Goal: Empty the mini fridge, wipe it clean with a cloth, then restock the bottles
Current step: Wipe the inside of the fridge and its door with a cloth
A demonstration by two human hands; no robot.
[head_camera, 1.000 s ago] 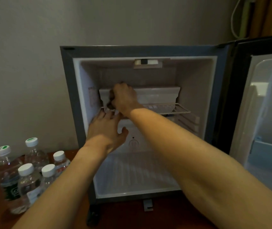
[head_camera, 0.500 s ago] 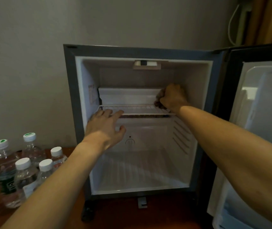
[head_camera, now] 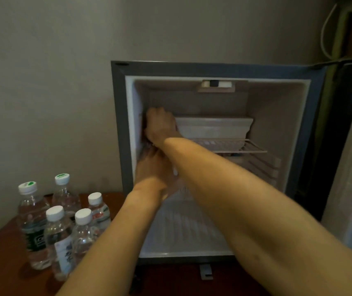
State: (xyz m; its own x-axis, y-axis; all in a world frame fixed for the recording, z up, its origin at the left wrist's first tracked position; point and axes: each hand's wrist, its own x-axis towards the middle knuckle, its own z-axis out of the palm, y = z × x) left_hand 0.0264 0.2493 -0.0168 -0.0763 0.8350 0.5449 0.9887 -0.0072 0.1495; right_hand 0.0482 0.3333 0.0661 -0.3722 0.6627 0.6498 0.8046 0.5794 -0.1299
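1. The right hand [head_camera: 160,126] is curled against the fridge [head_camera: 213,70] left wall, above the shelf [head_camera: 230,145]; cloth not visible (probably under the fingers).
2. The left hand [head_camera: 152,174] lies flat just below, under the shelf's left end.
3. Bottles [head_camera: 59,223] stand outside, left, nearer the left hand.

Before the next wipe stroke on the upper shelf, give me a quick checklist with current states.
1. Grey mini fridge door open: ok.
2. Five clear plastic water bottles out on the brown table: ok.
3. White wire shelf bare of bottles: ok.
4. Right hand at the shelf's left end: ok.
5. Cloth under right hand: cannot tell.
6. Left hand bracing beneath the shelf: cannot tell, partly hidden.
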